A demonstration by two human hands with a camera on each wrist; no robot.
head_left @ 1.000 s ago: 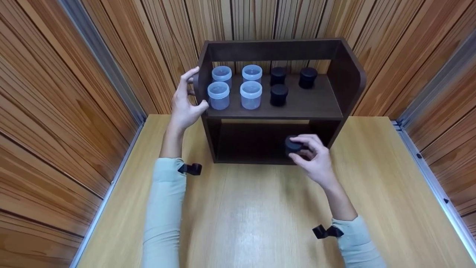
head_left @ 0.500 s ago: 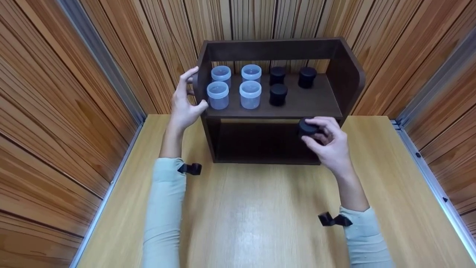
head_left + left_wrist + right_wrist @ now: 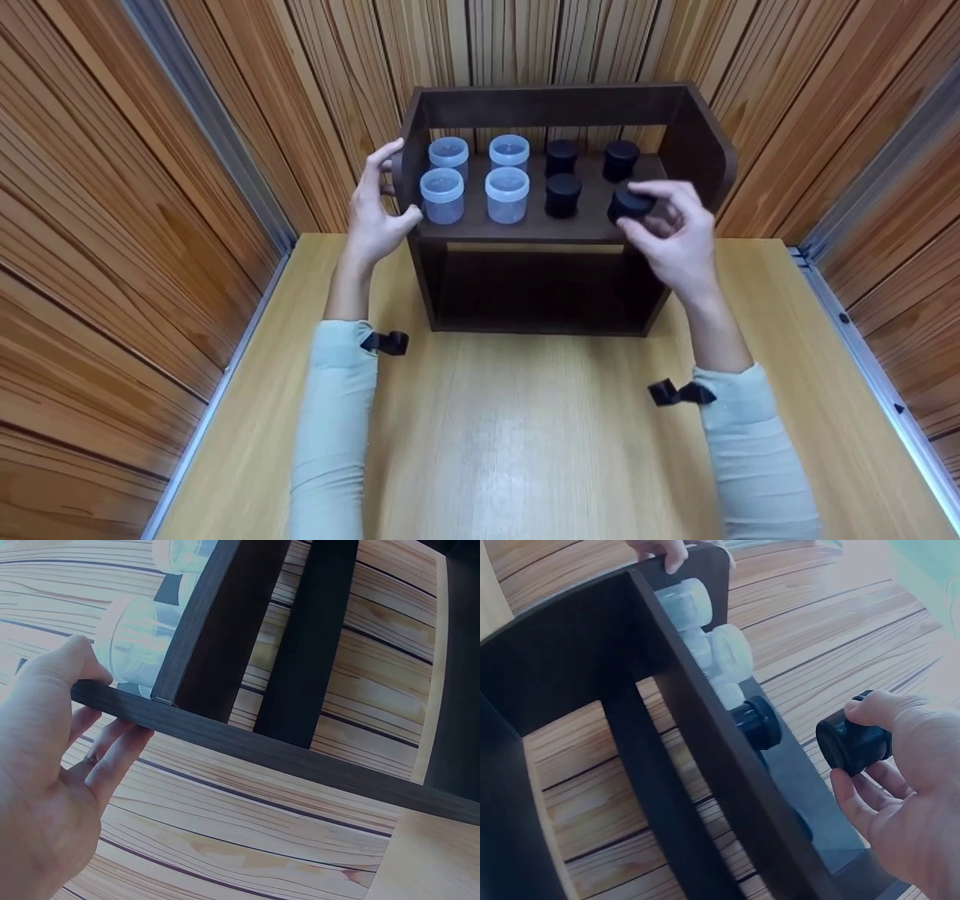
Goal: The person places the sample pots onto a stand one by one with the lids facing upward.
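A dark brown two-tier shelf (image 3: 555, 106) stands on the table. My left hand (image 3: 377, 217) grips its left side panel (image 3: 217, 733), thumb in front and fingers behind. My right hand (image 3: 684, 238) pinches a black lidded jar (image 3: 627, 204) between thumb and fingers over the upper tier's front right. In the right wrist view this held jar (image 3: 853, 736) hangs apart from the shelf. Left of it on the upper tier stands a black jar (image 3: 562, 196), with two more behind. Several translucent jars (image 3: 507, 201) with pale lids fill the left half in two rows.
The lower tier (image 3: 525, 292) lies below, framed by side panels. A light wood table (image 3: 487, 420) spreads in front. Wood-plank walls (image 3: 150, 187) enclose the back and sides, with metal rails (image 3: 877, 360) along the table's edges. A black wrist mount (image 3: 679, 392) sits on each sleeve.
My right hand has raised the black jar from in front of the lower tier, up and to the right, to the upper tier. The left hand has stayed on the side panel.
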